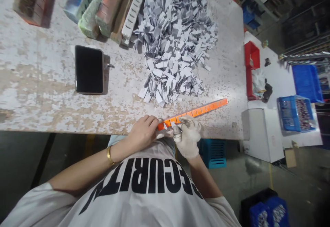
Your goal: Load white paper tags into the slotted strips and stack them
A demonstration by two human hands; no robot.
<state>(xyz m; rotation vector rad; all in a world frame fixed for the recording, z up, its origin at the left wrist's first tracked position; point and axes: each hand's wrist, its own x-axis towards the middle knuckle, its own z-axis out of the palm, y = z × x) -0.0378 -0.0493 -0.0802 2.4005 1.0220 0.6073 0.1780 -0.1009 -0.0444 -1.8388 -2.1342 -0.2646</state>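
A long orange slotted strip (203,110) lies at a slant near the table's front edge, its right end pointing away from me. My left hand (143,133), bare with a gold bracelet at the wrist, is closed around the strip's left end. My right hand (189,136) wears a whitish glove with greyed fingertips. Its fingers are bent together over the strip's left half, pinching at a small white piece (173,125); the exact grip is partly hidden. Beyond the strip spreads a large heap of small flat white pieces (175,45).
Several dusty slotted bars (103,7) lie at the back left, with another bar (32,0) farther left. A black-screened phone (89,69) rests on the worn table (51,106). On the right are red bins (252,55), a blue crate (290,113) and a white box (265,134).
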